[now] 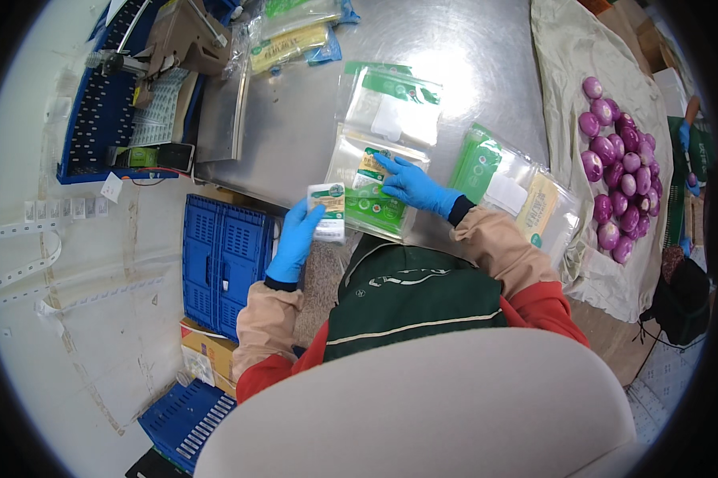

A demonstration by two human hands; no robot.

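My left hand (pixel 294 243), in a blue glove, is closed on a small stack of white, green and yellow labels (pixel 328 226) at the table's near edge. My right hand (pixel 415 186), gloved likewise, has its fingers stretched out and rests on a clear plastic bag with a green band (pixel 375 209). Its fingertips touch a yellow and green label (pixel 371 162) lying on that bag. Just beyond lies another clear bag with a green band (pixel 395 102). To the right is a pile of similar bags (pixel 502 191), the top one bearing a yellow label.
Several peeled purple onions (pixel 626 171) lie on a beige cloth (pixel 566 80) at the right. Packaged bag bundles (pixel 295 44) sit at the far left of the metal table (pixel 486 48). Blue crates (pixel 223 263) stand below left. Another person's gloved hand (pixel 684 135) shows at far right.
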